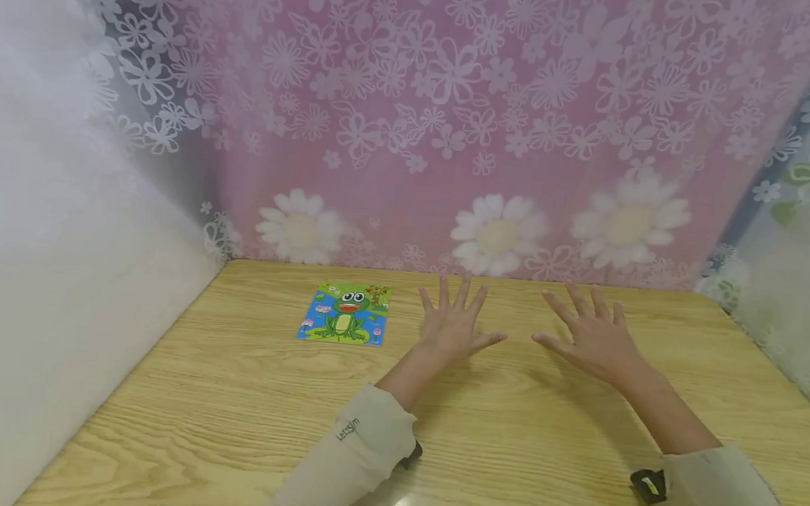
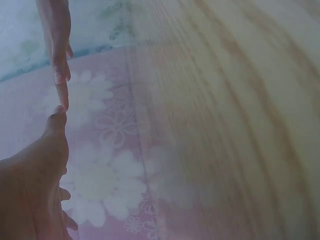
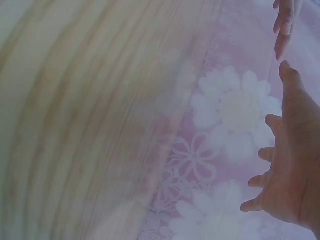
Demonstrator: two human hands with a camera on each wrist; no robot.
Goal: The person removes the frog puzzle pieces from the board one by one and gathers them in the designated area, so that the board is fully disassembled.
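My left hand (image 1: 449, 329) is held palm down over the table with its fingers spread and straight, holding nothing. To its left lies a flat square picture (image 1: 344, 314) of a green frog on a blue and green background; the hand is apart from it. My right hand (image 1: 598, 341), also spread and holding nothing, hovers to the right. The two thumbs point toward each other with a gap between them. In the left wrist view my left hand (image 2: 37, 185) appears at the lower left, and in the right wrist view my right hand (image 3: 295, 165) is at the right edge.
The wood-grain table (image 1: 215, 404) reaches back to a pink curtain (image 1: 412, 130) with white flowers. White cloth (image 1: 65, 224) hangs along the left side, and a floral cloth (image 1: 801, 269) along the right.
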